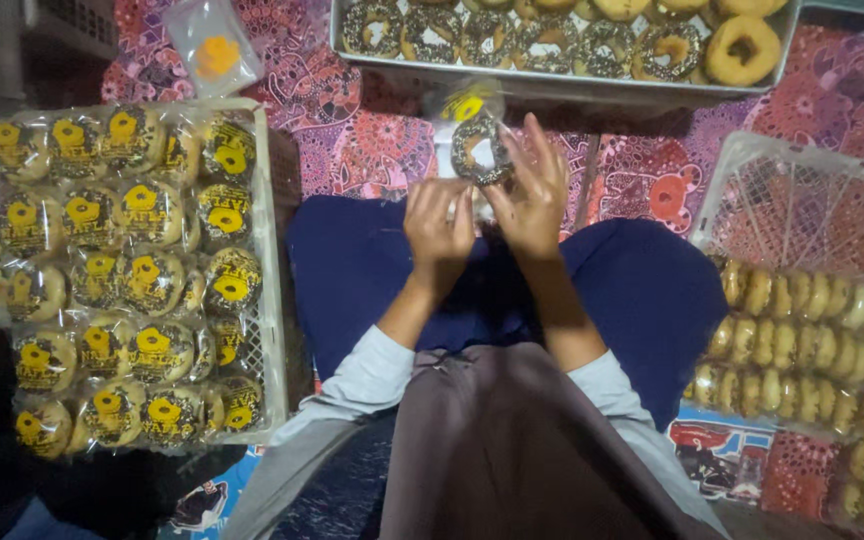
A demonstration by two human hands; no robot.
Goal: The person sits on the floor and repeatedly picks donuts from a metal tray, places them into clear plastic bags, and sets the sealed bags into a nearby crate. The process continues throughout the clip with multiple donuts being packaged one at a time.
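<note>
While I look down from my head camera, both my hands are raised over my lap, and the doughnut (pixel 480 150) sits just past my fingertips, up and away from me, inside a clear bag (pixel 472 125) with a yellow mark near its top. My right hand (pixel 532 195) is the nearer one: its fingers are spread and curl round the doughnut's right edge, touching the bag. My left hand (pixel 439 220) is closed into a loose pinch on the bag's lower left side, just beside the right. The doughnut faces me flat, its hole toward the camera, so it has no real long axis; the bag runs lengthwise away from me. To my left lies a white crate (pixel 270 260) of bagged doughnuts, to my right another crate (pixel 812 190) with rows of small plain ones, and beyond my hands a metal tray (pixel 552 78) of unbagged rings. Dim light blurs the bag's outline; I cannot tell whether its mouth is open, and my fingertips behind it are hidden. Both crates and the tray are cut off by the frame.
</note>
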